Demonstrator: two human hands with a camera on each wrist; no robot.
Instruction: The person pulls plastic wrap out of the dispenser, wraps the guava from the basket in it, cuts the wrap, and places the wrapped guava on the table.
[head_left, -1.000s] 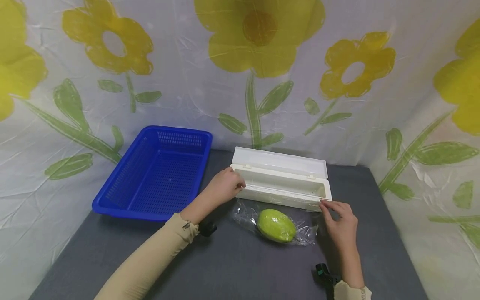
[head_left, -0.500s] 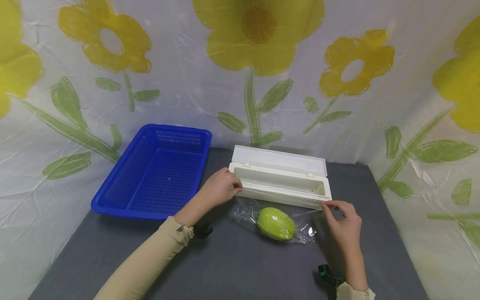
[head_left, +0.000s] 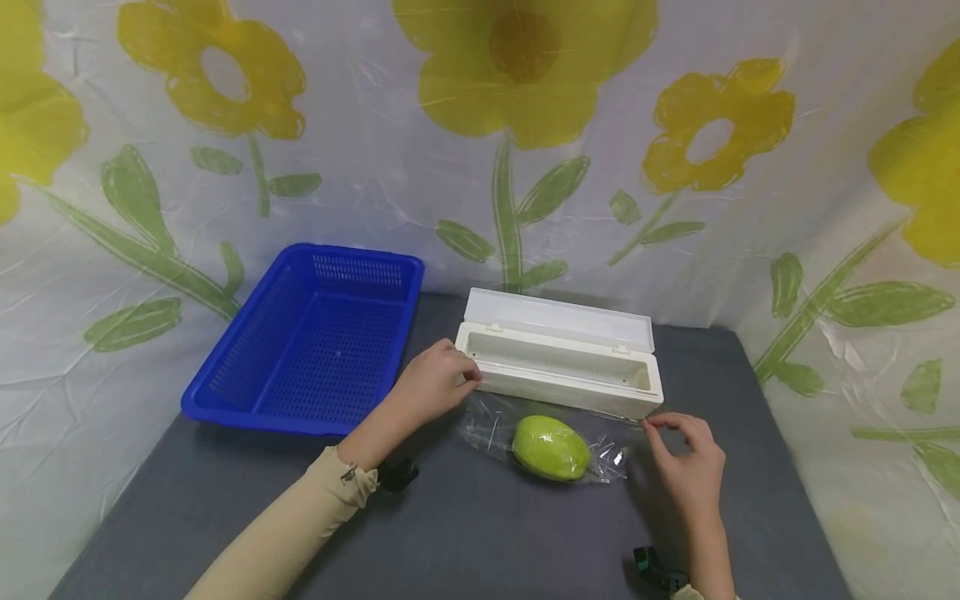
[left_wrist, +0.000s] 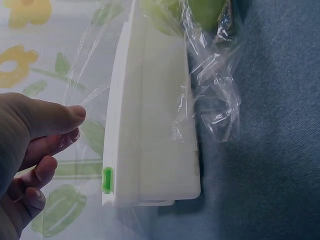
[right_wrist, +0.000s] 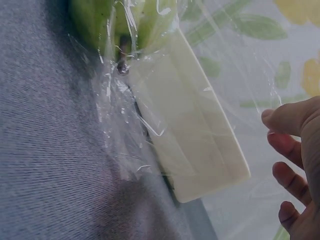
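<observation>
A green fruit (head_left: pixel 551 448), with a stem showing in the right wrist view, lies on the dark table inside clear plastic wrap (head_left: pixel 491 429). From it the film stretches up toward both hands. My left hand (head_left: pixel 438 379) pinches one corner of the film between thumb and forefinger, near the left end of a long white box (head_left: pixel 562 392). At the box's right front corner, my right hand (head_left: pixel 688 458) pinches the other corner. In the wrist views the film (left_wrist: pixel 217 100) spans taut and see-through in front of the box (right_wrist: pixel 195 145). The box's lid (head_left: pixel 558 318) stands open at the back.
A blue perforated basket (head_left: pixel 300 425) stands at the left of the grey table (head_left: pixel 480 542). Behind the table hangs a white sheet (head_left: pixel 360 183) printed with yellow flowers. A green slider (left_wrist: pixel 107 180) shows on the box's end in the left wrist view.
Both hands have moved slightly toward the person, drawing the film's edge off the box's front rim and closer to the fruit. The fruit, box and basket stay in place.
</observation>
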